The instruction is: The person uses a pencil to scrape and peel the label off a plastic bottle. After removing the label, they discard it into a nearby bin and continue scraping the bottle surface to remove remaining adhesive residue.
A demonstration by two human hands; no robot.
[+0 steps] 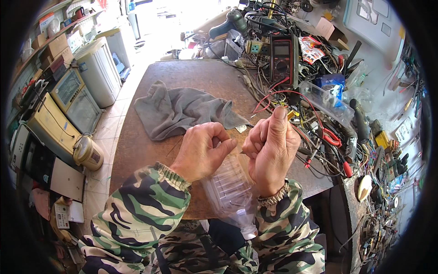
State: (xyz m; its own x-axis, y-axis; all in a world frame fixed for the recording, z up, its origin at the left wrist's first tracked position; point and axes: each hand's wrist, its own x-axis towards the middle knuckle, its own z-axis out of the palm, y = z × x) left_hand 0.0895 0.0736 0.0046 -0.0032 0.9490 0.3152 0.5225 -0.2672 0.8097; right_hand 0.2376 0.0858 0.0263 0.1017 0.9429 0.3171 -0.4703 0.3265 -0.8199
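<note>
1. Left hand and right hand are curled closed, pinching something thin, perhaps a wire.
2. Ribbed clear plastic bottle lies below them, seemingly empty.
3. Crumpled grey cloth lies on the worn brown table.

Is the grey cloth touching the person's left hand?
Apart. The head view shows bare brown tabletop between the grey cloth and the left hand.

A crumpled grey cloth lies on the round brown table, behind the hands; a black multimeter sits right of it among tangled wires.
</note>
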